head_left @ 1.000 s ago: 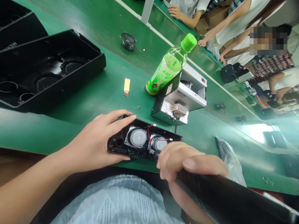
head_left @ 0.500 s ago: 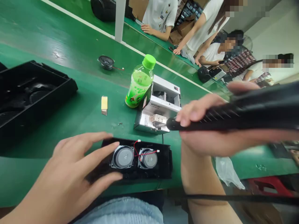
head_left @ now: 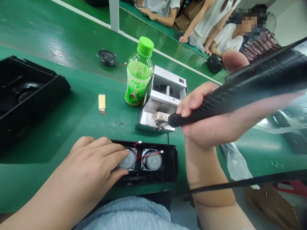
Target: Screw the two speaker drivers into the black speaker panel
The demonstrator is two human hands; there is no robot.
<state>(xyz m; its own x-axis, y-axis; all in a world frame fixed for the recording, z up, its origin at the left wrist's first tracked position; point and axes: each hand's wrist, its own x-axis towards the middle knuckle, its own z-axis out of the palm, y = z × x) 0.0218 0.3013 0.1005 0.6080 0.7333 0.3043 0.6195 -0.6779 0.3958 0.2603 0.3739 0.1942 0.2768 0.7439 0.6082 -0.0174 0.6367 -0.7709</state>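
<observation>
A small black speaker housing lies at the near edge of the green bench, with two round drivers and red wires inside. My left hand rests flat on its left end, fingers over the left driver. My right hand grips a black electric screwdriver. Its tip touches the front of a small silver screw-feeder box behind the housing.
A green-capped drink bottle stands left of the feeder. A big black speaker shell sits at the left, a loose driver and a small yellow block further back. A plastic bag hangs at the right edge. Other people sit across the bench.
My right hand lifted the screwdriver off the housing and swung its tip to the feeder box. My left hand slid further onto the left driver.
</observation>
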